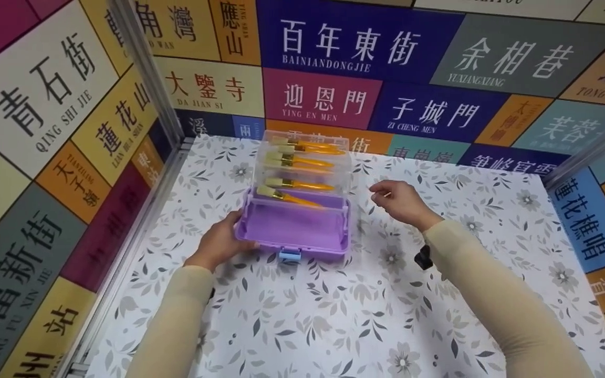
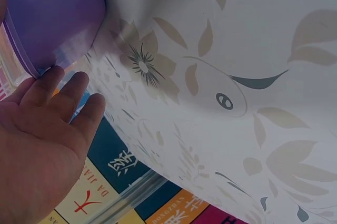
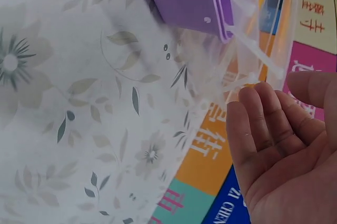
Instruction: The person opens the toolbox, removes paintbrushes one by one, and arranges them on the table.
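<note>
A purple plastic box point(image 1: 302, 229) stands opened on the table, its lower compartment bare and a light-blue latch point(image 1: 289, 255) at its front. Clear trays point(image 1: 345, 176) are raised behind it, holding several paintbrushes point(image 1: 308, 162) with orange handles and pale bristles. My left hand point(image 1: 221, 237) grips the box's left side, thumb by the front corner. In the left wrist view, its fingertips point(image 2: 51, 74) meet the purple rim. To the right of the trays, my right hand point(image 1: 398, 202) hovers with loosely bent fingers and holds nothing. The right wrist view shows its palm near the clear tray arms point(image 3: 258, 55).
The table has a white cover point(image 1: 439, 315) with grey leaves and flowers. Panels with coloured street-name signs point(image 1: 323, 100) rise behind and on both sides. Metal posts point(image 1: 153, 68) stand at the corners.
</note>
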Motion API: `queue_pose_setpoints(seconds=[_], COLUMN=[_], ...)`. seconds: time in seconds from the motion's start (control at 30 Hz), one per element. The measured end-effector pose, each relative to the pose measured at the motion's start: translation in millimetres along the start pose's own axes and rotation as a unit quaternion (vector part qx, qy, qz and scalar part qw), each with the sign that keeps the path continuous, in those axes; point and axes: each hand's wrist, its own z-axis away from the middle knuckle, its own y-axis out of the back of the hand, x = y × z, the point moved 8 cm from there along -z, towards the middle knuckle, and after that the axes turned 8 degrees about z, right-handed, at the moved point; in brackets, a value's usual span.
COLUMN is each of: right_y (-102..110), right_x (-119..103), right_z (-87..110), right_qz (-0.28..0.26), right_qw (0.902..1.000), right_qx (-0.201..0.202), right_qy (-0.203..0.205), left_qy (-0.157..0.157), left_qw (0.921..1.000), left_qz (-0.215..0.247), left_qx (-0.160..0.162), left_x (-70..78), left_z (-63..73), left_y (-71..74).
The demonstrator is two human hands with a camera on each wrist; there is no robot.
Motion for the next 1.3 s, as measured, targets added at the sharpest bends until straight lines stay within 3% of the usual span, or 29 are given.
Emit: queue_pose_setpoints(seconds=[0.13,0.7,0.93,1.3], right_y=[6,5,-2,-26], right_x=[-11,-49,-64,-93], right_z=[15.1,41.6,35.8,10.7], right_qz=[0.028,0.076,0.094,0.097], right_qw=[0.9993,0.994,0.991,0.9867], right_qx=[-0.002,-0.033,-0.042,-0.063], right_qy=[0.027,0.071,0.085,0.114], left_qy=[-0.017,-0.006,-0.003,-0.003], left_qw=[0.9998,1.0,1.0,1.0], left_qz=[-0.006,-0.005,0.001,0.007], left_qx=[0.004,0.0,-0.003,-0.002], left_x=[-0.1,-0.2,1.0,1.1], left_z=[0.2,-0.6,-1.6,-0.6], left_y=[1.7,0.5,-0.8,-1.3])
